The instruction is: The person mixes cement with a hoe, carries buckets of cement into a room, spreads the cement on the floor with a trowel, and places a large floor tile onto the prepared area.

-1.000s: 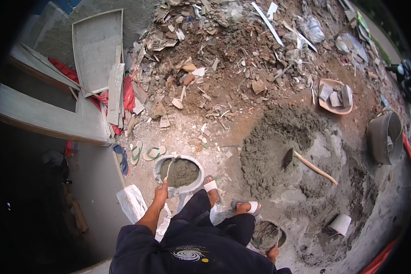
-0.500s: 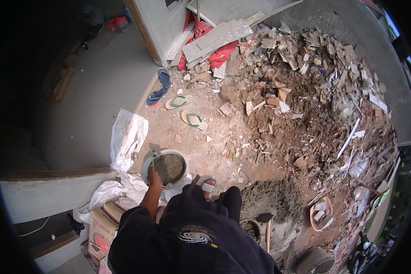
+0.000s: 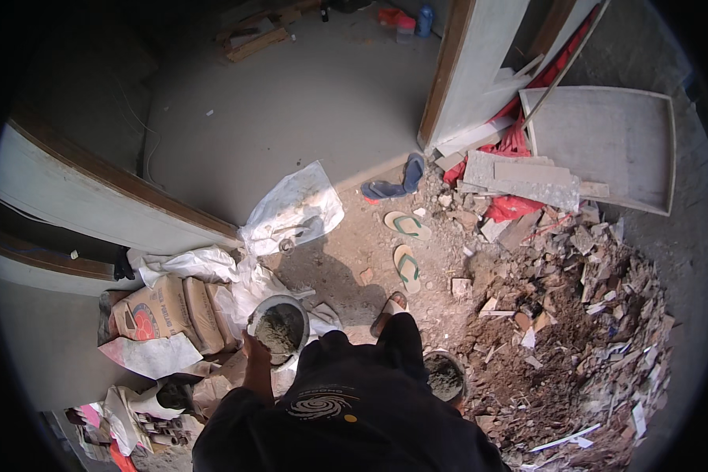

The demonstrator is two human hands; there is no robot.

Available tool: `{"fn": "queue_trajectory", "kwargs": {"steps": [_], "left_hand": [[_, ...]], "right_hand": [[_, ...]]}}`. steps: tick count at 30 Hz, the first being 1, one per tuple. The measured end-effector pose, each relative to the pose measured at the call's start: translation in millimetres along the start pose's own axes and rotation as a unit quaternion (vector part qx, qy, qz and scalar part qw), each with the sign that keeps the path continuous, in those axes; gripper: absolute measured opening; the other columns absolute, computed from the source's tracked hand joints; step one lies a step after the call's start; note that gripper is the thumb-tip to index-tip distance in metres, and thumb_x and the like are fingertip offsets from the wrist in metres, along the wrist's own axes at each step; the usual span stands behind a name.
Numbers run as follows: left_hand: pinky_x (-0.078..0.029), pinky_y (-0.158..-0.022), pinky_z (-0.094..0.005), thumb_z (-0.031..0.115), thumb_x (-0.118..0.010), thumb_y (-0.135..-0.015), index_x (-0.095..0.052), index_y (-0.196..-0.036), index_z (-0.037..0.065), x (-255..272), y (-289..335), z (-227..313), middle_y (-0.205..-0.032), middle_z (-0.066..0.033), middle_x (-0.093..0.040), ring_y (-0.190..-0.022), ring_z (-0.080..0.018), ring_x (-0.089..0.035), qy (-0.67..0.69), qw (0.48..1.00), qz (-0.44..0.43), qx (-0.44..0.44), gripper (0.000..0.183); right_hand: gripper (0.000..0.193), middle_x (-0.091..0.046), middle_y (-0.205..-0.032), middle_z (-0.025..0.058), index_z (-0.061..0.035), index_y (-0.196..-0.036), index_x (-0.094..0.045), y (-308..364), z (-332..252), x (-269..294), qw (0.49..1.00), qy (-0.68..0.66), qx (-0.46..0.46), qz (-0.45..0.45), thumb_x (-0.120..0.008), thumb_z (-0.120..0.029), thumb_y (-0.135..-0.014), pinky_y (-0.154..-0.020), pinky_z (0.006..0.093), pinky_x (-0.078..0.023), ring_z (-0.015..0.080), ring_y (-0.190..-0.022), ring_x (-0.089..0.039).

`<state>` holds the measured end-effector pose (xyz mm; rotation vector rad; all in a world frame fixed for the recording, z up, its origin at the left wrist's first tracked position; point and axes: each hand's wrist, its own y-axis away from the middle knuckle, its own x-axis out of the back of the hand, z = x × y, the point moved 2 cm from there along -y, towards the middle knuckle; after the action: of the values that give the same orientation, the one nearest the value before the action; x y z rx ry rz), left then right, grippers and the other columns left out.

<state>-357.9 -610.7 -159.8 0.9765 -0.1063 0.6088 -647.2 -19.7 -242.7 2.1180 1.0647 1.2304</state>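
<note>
A person in a dark top (image 3: 322,433) w/ a white swirl on it is on rough ground (image 3: 346,275). The R hand (image 3: 455,401) is mostly hid by the top, just under the R bucket (image 3: 463,379); can't tell how far open it is or what it has. The R bucket is by the person's R side w/ wet grey mix (image 3: 442,377) in it. The L hand (image 3: 256,348) is at the L side of the L bucket (image 3: 297,308), fingers bent tight on its edge or handle; can't tell which. The L bucket is in front, a bit to the L, & has grey mix too.

One foot (image 3: 389,311) in a sandal shows past the knee, btwn the 2 buckets. To the L, fat brown bags (image 3: 165,311) sit side by side, w/ white sacks (image 3: 189,267) just behind. To the R is a big heap (image 3: 558,370) of dirt & broken bits.

Farther up: tan flip-flops (image 3: 407,226) w/ green straps, then blue flip-flops (image 3: 393,187). A white sheet (image 3: 295,208) lies near the doorway, partly on the smooth grey floor (image 3: 291,118). Boards (image 3: 519,177) lie on red cloth (image 3: 511,208) by a pale panel (image 3: 606,141). Way back: wood (image 3: 257,45), a red tub (image 3: 405,30) & a blue bottle (image 3: 425,21).
</note>
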Motion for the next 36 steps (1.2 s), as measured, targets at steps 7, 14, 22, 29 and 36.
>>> {"fn": "queue_trajectory", "kwargs": {"steps": [7,14,22,29,36], "left_hand": [[-0.026,-0.048,-0.0373,0.067,-0.044,-0.087,-0.036,-0.066,0.017,27.6,12.4,-23.9,-0.056,0.0006,-0.029,-0.05,-0.0177,-0.027,0.185,0.977,0.076,0.07,0.055],[-0.029,-0.052,-0.035,0.067,-0.043,-0.087,-0.038,-0.079,0.015,-30.5,13.6,-49.3,-0.065,0.0002,-0.033,-0.057,-0.0184,-0.032,0.273,0.933,0.156,0.175,0.052],[-0.037,-0.056,-0.0407,0.068,-0.047,-0.083,-0.053,-0.085,0.006,-136.7,5.4,12.5,-0.072,-0.0059,-0.045,-0.063,-0.0224,-0.042,0.223,0.887,0.29,0.282,0.063],[-0.027,-0.048,-0.035,0.07,-0.045,-0.085,-0.038,-0.075,0.014,-246.4,21.3,116.5,-0.061,-0.0017,-0.035,-0.052,-0.0192,-0.03,0.373,0.855,0.253,0.256,0.057],[-0.027,-0.048,-0.0359,0.058,-0.051,-0.086,-0.033,-0.073,0.015,-357.4,-33.8,256.7,-0.057,0.0008,-0.031,-0.048,-0.0176,-0.029,0.43,0.846,0.24,0.203,0.049]], "right_hand": [[0.083,-0.064,-0.105,0.0193,-0.0029,-0.13,-0.05,-31.1,-184.1,-136.6,0.955,0.242,0.128,-0.115,-0.042,-0.073,-0.085,-0.076,0.0443,-0.052,0.0291,-0.074,-0.065],[0.087,-0.065,-0.101,0.0166,0.0005,-0.117,-0.056,-19.7,-341.4,-290.3,0.938,0.287,0.195,0.014,-0.056,-0.076,-0.076,-0.053,0.0467,-0.047,0.0296,-0.071,-0.061],[0.071,-0.061,-0.092,0.0084,-0.009,-0.114,-0.053,134.2,-472.0,-474.2,0.932,0.252,0.214,-0.145,-0.05,-0.073,-0.082,-0.056,0.0429,-0.045,0.0244,-0.069,-0.056],[0.071,-0.046,-0.051,0.0059,-0.0071,-0.11,-0.058,266.3,-540.9,-662.2,0.944,0.214,0.203,-0.15,-0.044,-0.072,-0.084,-0.037,0.0358,-0.03,0.0204,-0.037,-0.038],[0.083,-0.051,-0.066,0.0055,-0.0083,-0.132,-0.051,356.3,-554.5,-914.7,0.89,0.353,0.162,-0.237,-0.038,-0.075,-0.085,-0.046,0.0354,-0.039,0.0206,-0.049,-0.045]]}}
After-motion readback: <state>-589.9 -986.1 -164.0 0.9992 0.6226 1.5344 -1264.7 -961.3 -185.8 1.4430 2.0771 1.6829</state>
